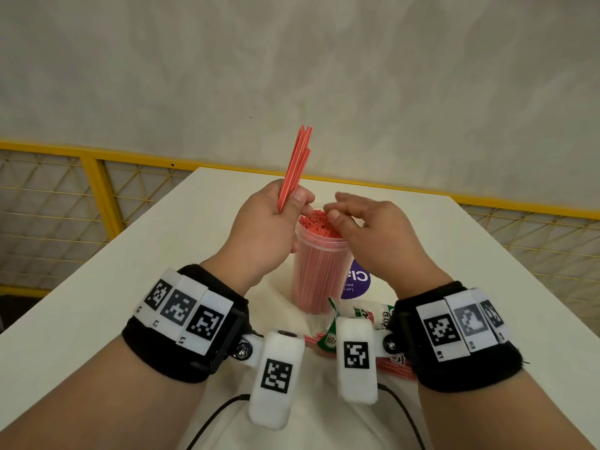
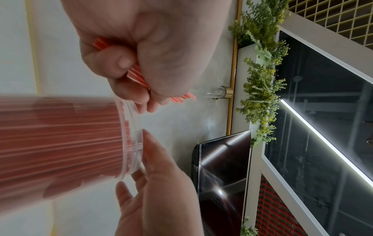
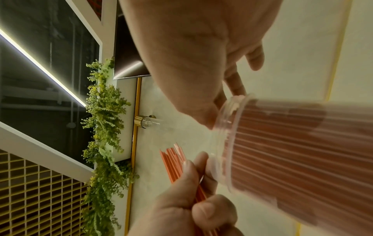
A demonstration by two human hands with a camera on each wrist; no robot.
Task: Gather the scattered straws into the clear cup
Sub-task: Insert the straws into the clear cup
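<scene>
Most of the red straws already stand packed in the clear cup (image 1: 319,264), which sits upright on the white table (image 1: 130,271) between the two hands. The left hand (image 1: 263,232) grips a small bunch of straws (image 1: 297,164) pointing upward just beside the cup's rim, while the right hand (image 1: 373,235) rests its loosely curled fingers on the straw tops at the rim and holds nothing. A few more straws (image 1: 394,368) lie on the table near the wrists beside a torn wrapper (image 1: 354,315), so the task looks nearly done, with the held bunch and these few left.
</scene>
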